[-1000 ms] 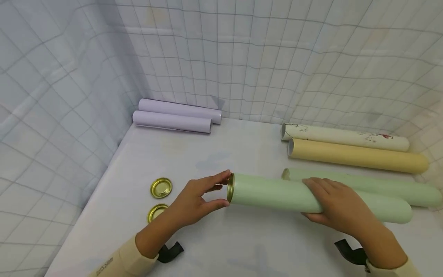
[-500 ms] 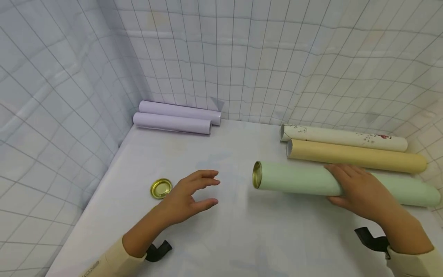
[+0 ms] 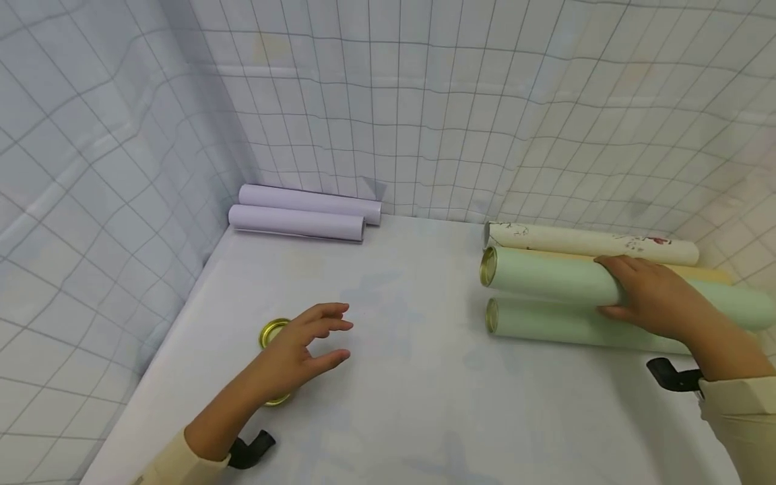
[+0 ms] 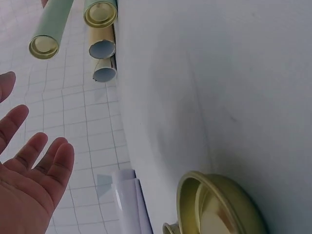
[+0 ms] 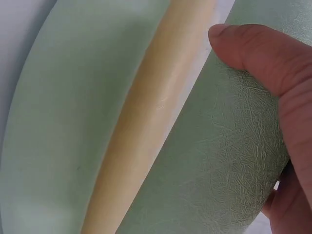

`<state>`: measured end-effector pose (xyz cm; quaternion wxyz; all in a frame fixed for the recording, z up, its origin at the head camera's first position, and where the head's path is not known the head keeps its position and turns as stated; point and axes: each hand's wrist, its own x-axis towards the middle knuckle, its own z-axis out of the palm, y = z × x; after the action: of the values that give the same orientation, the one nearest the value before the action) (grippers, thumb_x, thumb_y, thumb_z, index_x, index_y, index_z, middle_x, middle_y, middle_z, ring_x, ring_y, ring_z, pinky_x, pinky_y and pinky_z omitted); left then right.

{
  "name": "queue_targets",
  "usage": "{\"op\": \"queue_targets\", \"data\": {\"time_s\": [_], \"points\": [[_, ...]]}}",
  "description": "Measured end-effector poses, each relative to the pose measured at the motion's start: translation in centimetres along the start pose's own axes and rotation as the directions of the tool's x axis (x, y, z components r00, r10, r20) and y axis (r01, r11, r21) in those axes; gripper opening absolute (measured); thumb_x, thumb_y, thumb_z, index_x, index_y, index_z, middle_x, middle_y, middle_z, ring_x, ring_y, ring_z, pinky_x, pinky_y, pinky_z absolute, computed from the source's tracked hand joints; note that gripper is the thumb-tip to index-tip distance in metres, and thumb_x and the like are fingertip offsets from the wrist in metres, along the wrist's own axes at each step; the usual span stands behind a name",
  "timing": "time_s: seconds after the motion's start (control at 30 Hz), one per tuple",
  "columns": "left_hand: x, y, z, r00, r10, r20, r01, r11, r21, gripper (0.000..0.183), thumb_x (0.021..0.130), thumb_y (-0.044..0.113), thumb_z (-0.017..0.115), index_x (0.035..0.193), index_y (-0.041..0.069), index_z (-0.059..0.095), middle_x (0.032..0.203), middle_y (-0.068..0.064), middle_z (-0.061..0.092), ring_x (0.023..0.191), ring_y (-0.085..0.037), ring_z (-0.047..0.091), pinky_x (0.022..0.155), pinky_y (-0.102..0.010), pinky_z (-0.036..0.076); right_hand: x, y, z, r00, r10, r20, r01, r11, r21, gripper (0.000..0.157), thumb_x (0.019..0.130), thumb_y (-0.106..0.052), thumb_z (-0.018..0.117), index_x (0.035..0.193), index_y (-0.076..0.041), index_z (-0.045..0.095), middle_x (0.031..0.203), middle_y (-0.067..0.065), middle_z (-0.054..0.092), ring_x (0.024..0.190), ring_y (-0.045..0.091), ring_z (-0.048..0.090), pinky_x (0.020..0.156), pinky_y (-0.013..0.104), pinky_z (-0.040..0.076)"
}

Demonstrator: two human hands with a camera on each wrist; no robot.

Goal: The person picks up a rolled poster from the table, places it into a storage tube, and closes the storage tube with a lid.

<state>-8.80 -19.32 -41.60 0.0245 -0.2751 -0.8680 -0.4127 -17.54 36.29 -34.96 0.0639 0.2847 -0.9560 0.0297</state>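
Note:
My right hand (image 3: 655, 296) grips a pale green tube (image 3: 545, 273) from above, thumb on the near side, fingers over the far side. A gold metal cap (image 3: 488, 267) closes its left end. It is raised over the table, with a second green tube (image 3: 545, 322), also gold-capped, lying just in front of it. In the right wrist view the thumb (image 5: 253, 53) presses the held tube's textured surface (image 5: 209, 146). My left hand (image 3: 297, 353) hovers at the left, fingers spread and holding nothing. Beneath it are two gold caps (image 3: 269, 330), partly hidden by the hand and wrist.
Behind the held tube lie a yellow roll (image 3: 706, 273), mostly covered from view, and a white roll with a branch print (image 3: 582, 241). Two lilac rolls (image 3: 297, 222) lie at the back left. Gridded white sheeting (image 3: 394, 121) walls the table's back and sides.
My left hand has come off the capped end and drawn back left. My right hand has carried the green tube rightward and back, past the other green tube, to over the yellow roll.

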Motion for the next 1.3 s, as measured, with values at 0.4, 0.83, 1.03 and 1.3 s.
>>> {"op": "queue_targets", "data": {"time_s": [0.4, 0.83, 1.03, 1.3], "points": [[-1.4, -1.2, -1.3, 0.987, -0.141, 0.073, 0.138, 0.989, 0.047, 0.042, 0.089, 0.031, 0.076, 0.124, 0.01, 0.066, 0.145, -0.004, 0.048, 0.127, -0.027, 0.052, 0.093, -0.04, 0.054, 1.3, 3.4, 1.1, 0.955, 0.096, 0.281, -0.107, 0.994, 0.025, 0.077, 0.077, -0.024, 0.085, 0.136, 0.005, 0.045, 0.124, 0.031, 0.057, 0.105, 0.047, 0.059, 0.083, 0.061, 0.048], [-2.3, -1.4, -2.4, 0.986, -0.151, 0.066, 0.143, 0.984, 0.109, 0.043, 0.09, 0.028, 0.076, 0.128, 0.011, 0.064, 0.148, -0.007, 0.045, 0.131, -0.028, 0.048, 0.095, -0.04, 0.053, 1.4, 5.2, 2.1, 0.922, 0.126, 0.367, -0.166, 0.983, 0.079, 0.077, 0.076, -0.019, 0.085, 0.136, 0.007, 0.046, 0.127, 0.031, 0.055, 0.109, 0.046, 0.057, 0.085, 0.059, 0.048], [-2.9, -1.6, -3.2, 0.988, -0.151, 0.028, 0.148, 0.985, 0.093, 0.042, 0.092, 0.03, 0.073, 0.13, 0.015, 0.063, 0.148, -0.003, 0.044, 0.132, -0.028, 0.048, 0.098, -0.048, 0.05, 1.1, 5.7, 3.2, 0.911, 0.125, 0.392, -0.173, 0.981, 0.09, 0.079, 0.077, -0.02, 0.085, 0.138, 0.01, 0.043, 0.13, 0.032, 0.052, 0.111, 0.047, 0.055, 0.086, 0.059, 0.047], [-3.7, -1.9, -3.6, 0.981, -0.193, 0.014, 0.191, 0.978, 0.086, 0.041, 0.094, 0.032, 0.07, 0.131, 0.014, 0.062, 0.148, -0.004, 0.044, 0.127, -0.032, 0.051, 0.087, -0.045, 0.056, 0.3, 5.6, 4.6, 0.932, 0.079, 0.353, -0.104, 0.993, 0.052, 0.075, 0.078, -0.018, 0.083, 0.137, 0.008, 0.046, 0.127, 0.032, 0.054, 0.112, 0.053, 0.053, 0.088, 0.063, 0.046]]}}
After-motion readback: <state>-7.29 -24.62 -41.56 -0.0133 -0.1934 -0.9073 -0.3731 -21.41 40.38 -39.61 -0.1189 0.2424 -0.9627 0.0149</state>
